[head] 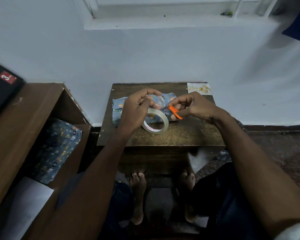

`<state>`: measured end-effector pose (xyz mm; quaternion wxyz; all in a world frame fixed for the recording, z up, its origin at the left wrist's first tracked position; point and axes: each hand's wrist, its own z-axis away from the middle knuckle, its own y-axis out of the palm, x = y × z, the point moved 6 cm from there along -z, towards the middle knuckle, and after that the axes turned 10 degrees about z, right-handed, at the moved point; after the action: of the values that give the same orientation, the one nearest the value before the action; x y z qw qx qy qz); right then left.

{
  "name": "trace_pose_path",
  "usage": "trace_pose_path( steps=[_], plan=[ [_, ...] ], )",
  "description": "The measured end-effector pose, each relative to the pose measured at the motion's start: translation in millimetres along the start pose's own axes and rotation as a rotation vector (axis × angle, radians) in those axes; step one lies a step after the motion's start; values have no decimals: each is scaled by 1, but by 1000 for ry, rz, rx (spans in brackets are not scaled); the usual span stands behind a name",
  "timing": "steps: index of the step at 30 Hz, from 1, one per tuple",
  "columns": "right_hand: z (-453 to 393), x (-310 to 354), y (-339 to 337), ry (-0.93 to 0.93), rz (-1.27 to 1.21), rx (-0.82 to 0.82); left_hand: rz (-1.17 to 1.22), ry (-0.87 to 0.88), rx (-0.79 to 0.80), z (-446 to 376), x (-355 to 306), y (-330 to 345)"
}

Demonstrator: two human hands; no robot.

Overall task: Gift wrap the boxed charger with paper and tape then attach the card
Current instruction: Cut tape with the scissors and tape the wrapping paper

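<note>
My left hand (137, 111) grips the glossy tape ring (155, 121); my right hand (194, 106) pinches orange scissors (175, 112) above the crumpled wrapped box (117, 110), blades hidden.

head view (steep) over table (171, 137)

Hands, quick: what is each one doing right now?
Left hand: holds the tape roll and pinches its pulled end.
Right hand: grips small orange scissors, tips at the tape.
</note>
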<state>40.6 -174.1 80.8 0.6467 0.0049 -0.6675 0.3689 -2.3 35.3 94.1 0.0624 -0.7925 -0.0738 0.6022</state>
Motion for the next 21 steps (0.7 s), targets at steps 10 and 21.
trace_pose_path(
  steps=[10,21],
  plan=[
    [1,7,-1,-20,47,-26,-52,21,25,-2,-2,1],
    [1,9,-3,-6,85,-60,-60,32,33,-2,-3,2]
  ],
)
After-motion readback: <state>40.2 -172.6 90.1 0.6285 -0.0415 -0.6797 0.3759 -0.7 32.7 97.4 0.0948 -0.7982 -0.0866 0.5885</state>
